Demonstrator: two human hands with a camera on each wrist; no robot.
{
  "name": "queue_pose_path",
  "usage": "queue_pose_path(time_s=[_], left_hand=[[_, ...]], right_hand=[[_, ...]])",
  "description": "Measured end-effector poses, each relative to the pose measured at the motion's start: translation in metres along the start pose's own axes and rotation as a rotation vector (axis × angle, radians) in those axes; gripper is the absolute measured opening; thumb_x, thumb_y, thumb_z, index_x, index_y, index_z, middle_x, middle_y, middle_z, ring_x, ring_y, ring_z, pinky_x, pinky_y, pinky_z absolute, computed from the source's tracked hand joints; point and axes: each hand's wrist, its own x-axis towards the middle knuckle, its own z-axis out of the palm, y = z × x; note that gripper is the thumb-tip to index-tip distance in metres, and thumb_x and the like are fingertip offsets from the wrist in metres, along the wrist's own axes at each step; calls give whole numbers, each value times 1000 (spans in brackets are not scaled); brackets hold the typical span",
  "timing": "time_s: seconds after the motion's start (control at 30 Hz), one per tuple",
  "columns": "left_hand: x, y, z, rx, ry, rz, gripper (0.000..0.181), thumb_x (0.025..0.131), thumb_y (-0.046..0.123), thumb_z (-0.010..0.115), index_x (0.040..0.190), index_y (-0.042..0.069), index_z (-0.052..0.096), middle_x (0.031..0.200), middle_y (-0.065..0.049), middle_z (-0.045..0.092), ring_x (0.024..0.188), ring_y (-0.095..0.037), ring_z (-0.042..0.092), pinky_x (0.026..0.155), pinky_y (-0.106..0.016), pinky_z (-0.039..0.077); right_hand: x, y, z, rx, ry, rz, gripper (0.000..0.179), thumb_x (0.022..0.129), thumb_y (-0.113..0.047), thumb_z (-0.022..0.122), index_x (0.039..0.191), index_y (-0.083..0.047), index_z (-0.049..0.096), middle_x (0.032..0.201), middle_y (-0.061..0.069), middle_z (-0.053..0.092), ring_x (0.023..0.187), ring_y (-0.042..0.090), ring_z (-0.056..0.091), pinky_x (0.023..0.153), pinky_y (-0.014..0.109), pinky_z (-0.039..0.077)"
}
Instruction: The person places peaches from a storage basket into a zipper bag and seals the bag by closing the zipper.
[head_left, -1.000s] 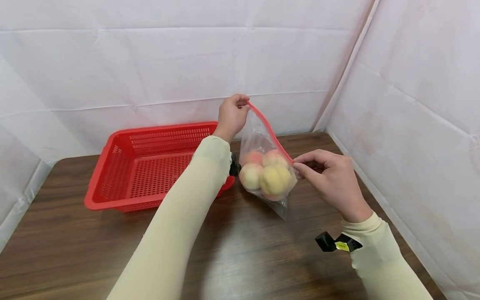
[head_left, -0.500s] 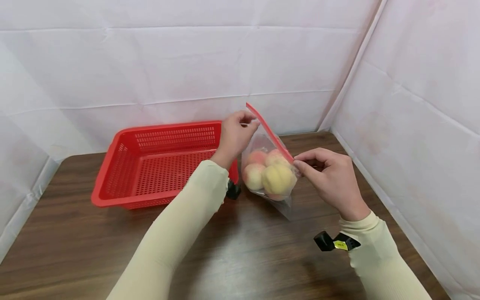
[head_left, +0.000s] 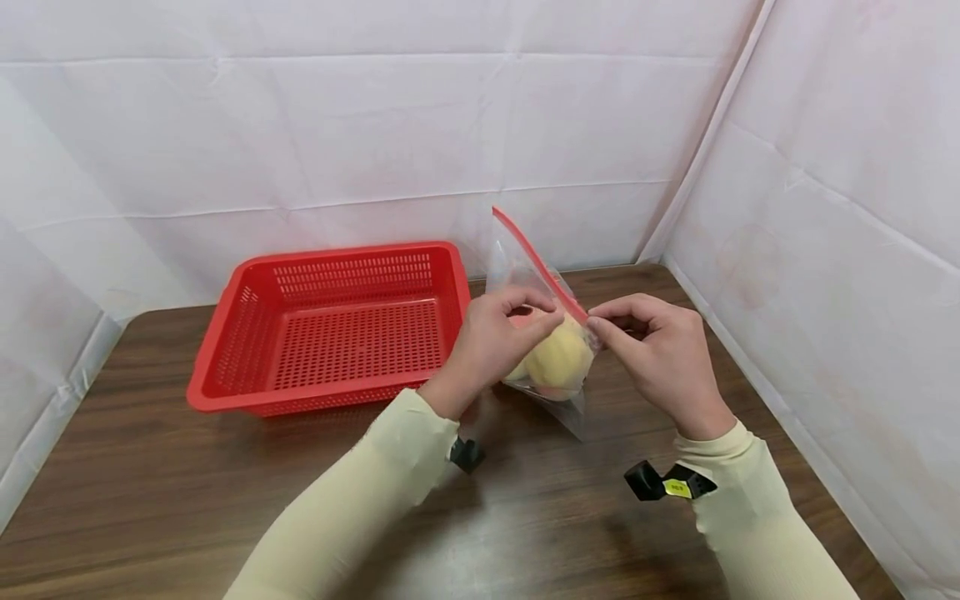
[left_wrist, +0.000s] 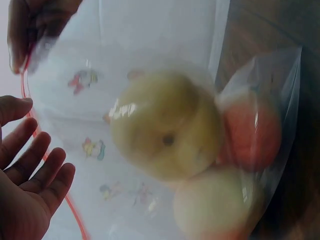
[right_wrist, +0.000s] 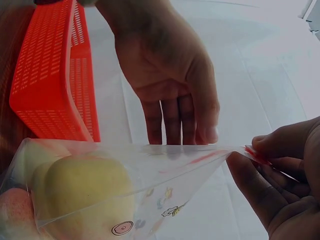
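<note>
A clear zip bag with a red zip strip stands on the table, holding several peaches. The nearest peach is yellow, and pinkish-red ones sit beside it. Small cartoon figures are printed on the bag. My right hand pinches the right end of the zip strip between thumb and fingertips. My left hand is in front of the bag, overlapping some peaches in the head view. In the left wrist view its fingers are loosely bent alongside the red strip, without gripping it.
A red perforated plastic basket stands left of the bag on the dark wooden table. White cloth walls close off the back and both sides. Each wrist carries a small black camera.
My left hand has let go of the strip's upper left end and come down and to the right, towards my right hand. The right hand keeps its pinch, almost still.
</note>
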Motion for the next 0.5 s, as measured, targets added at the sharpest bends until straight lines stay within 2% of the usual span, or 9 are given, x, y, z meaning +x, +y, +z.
queue_pose_path(time_s=[0.17,0.3,0.4,0.5], left_hand=[[-14,0,7,16,-3,120,22,82,24,77,101,14,74,113,3,70,108,-9,62,93,-32,52],[-21,-3,13,103,10,242,36,77,25,82,108,10,72,119,0,67,116,-12,58,96,-30,50],[-25,-2,19,189,53,314,46,73,29,85,112,9,70,120,-2,67,117,-17,55,98,-34,47],[-29,0,26,238,111,349,49,72,32,86,113,10,69,119,-2,68,116,-18,55,96,-36,47]], right_hand=[[0,2,1,-2,3,-10,8,84,-15,76,91,-11,75,77,2,72,62,0,61,58,12,49],[-1,1,1,-14,-3,-2,8,84,-15,75,91,-12,75,80,2,73,63,1,61,58,12,49],[-1,1,2,-17,-6,6,8,84,-15,76,91,-12,75,81,1,73,64,2,60,58,12,49],[-1,0,2,6,-9,11,9,83,-15,76,91,-12,75,83,2,73,64,3,60,59,13,49]])
